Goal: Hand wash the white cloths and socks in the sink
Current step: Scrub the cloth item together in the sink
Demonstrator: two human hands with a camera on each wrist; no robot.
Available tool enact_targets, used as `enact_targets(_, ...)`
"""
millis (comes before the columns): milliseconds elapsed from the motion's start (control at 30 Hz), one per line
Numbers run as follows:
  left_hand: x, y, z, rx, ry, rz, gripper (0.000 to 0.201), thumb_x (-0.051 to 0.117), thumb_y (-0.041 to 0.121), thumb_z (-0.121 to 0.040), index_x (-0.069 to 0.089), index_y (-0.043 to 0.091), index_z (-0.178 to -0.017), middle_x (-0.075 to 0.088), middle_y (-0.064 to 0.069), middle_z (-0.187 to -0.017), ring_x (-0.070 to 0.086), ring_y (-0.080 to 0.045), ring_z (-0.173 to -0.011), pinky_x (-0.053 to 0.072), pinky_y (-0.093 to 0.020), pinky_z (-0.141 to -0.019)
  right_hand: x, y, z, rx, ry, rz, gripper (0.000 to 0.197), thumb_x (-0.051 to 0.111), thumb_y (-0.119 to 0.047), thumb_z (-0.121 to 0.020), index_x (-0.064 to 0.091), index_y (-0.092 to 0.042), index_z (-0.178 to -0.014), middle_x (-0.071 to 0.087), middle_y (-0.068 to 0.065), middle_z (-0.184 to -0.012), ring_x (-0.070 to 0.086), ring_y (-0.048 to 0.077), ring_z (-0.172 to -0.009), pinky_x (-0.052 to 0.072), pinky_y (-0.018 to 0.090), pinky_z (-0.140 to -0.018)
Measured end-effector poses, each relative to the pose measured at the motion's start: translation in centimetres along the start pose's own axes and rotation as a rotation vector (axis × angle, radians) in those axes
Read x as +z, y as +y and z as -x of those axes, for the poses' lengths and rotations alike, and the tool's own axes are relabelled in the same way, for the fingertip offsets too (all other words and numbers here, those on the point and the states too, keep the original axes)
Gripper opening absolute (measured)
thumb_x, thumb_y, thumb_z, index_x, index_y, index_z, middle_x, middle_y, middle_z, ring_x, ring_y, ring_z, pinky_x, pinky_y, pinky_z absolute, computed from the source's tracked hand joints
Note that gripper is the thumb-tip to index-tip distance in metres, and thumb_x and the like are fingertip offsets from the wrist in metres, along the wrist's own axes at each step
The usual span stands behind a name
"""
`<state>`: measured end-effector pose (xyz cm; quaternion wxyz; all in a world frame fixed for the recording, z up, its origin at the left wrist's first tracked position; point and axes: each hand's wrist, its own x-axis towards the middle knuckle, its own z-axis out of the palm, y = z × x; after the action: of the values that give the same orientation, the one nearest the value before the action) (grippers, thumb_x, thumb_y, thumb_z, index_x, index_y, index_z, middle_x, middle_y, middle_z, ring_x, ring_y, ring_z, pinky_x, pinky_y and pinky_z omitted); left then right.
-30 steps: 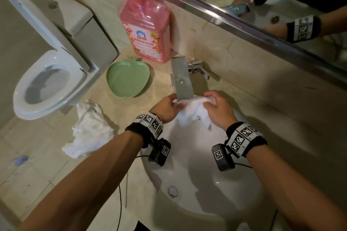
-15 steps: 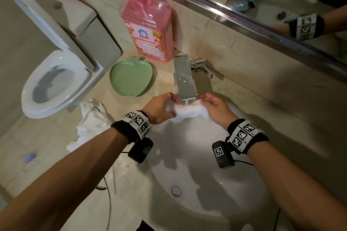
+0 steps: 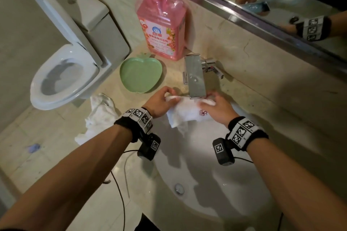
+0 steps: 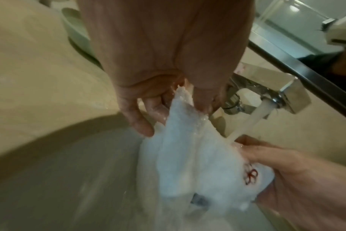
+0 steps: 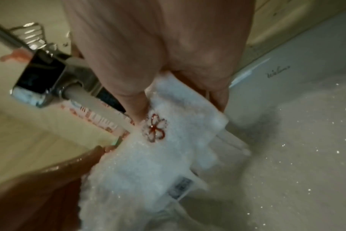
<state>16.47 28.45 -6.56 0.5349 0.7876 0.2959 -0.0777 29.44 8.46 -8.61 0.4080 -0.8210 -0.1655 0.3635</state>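
Both forearms reach over the sink (image 3: pixel 197 184), whose basin near the drain holds no laundry. Past the wristbands, the left hand (image 3: pixel 159 104) pinches one top corner of the cloth (image 3: pixel 185 113) between thumb and fingers, and the right hand (image 3: pixel 218 108) grips the opposite corner, thumb beside the red flower stitched on it. A second ago the cloth was a bunched wad between the hands; half a second ago a twisted roll; now it hangs spread open like a small curtain under the tap (image 3: pixel 195 78), with water running onto its top edge. That suggests scrubbing has given way to rinsing this piece. Farther left, another white heap (image 3: pixel 99 116) lies on the counter, likely waiting its turn, then the green dish (image 3: pixel 140 75) and pink bottle (image 3: pixel 162 30) beyond.
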Motion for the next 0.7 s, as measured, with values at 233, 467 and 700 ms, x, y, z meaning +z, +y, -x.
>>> enact_targets(233, 2.3, 0.5, -0.7, 0.024, -0.056, 0.235, 0.036, 0.08, 0.002, -0.077, 0.063, 0.028, -0.095, 0.064, 0.01, -0.093, 0.063, 0.001, -0.078, 0.051, -0.019, -0.077, -1.3, -0.3, 0.8, 0.053, 0.072, -0.299, 0.031, 0.074, -0.019, -0.084, 0.058, -0.043, -0.096, 0.068, 0.003, -0.108, 0.067, 0.026, -0.1, 0.056, 0.043, -0.082)
enact_targets(467, 5.0, 3.0, -1.9, -0.106, -0.176, 0.084, 0.017, 0.085, 0.017, -0.074, 0.071, 0.019, -0.085, 0.07, 0.005, -0.082, 0.064, -0.02, -0.09, 0.049, -0.026, -0.081, -2.5, 0.2, 1.3, 0.155, 0.019, -0.429, 0.022, 0.065, -0.009, -0.087, 0.068, -0.025, -0.103, 0.067, 0.013, -0.117, 0.066, 0.037, -0.103, 0.053, 0.037, -0.067)
enact_targets(700, 6.5, 3.9, -0.9, -0.005, -0.283, -0.646, 0.089, 0.093, 0.051, -0.05, 0.057, 0.018, -0.125, 0.06, 0.001, -0.12, 0.059, -0.021, -0.108, 0.049, -0.035, -0.097, -2.7, -0.3, 1.6, 0.179, 0.014, -0.382, 0.018, 0.074, -0.016, -0.085, 0.067, -0.026, -0.099, 0.068, 0.005, -0.111, 0.064, 0.027, -0.105, 0.054, 0.043, -0.085)
